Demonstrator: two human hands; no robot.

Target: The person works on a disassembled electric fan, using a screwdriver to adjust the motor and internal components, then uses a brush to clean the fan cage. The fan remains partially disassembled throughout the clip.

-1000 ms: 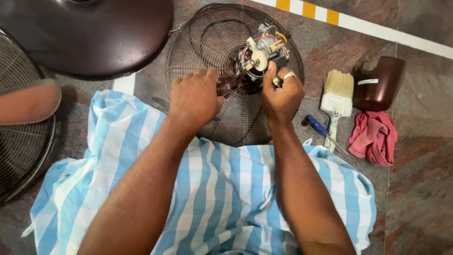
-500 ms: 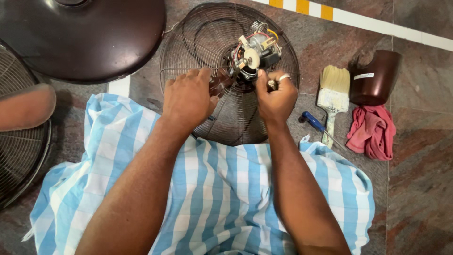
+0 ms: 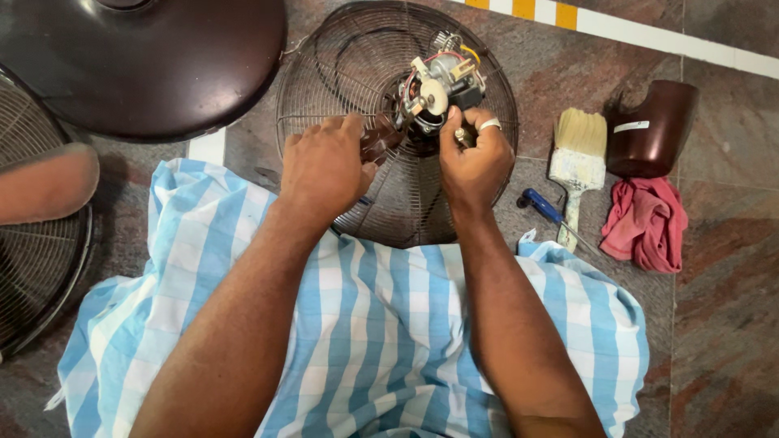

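1. The left hand rests on the round wire fan guard, its fingers curled around a dark brown part just beside the motor.
2. The right hand, with a ring on one finger, closes its fingers around the lower side of the fan motor.
3. The motor sits at the middle of the guard, with its wires and a pale round disc showing on top.
4. The guard lies flat on the stone floor, just past the blue and white checked cloth over the person's lap.
5. To the right lie a paintbrush, a blue-handled tool, a red rag and a dark brown plastic cover.
6. A large dark round base lies at the upper left, with another wire guard at the left edge.
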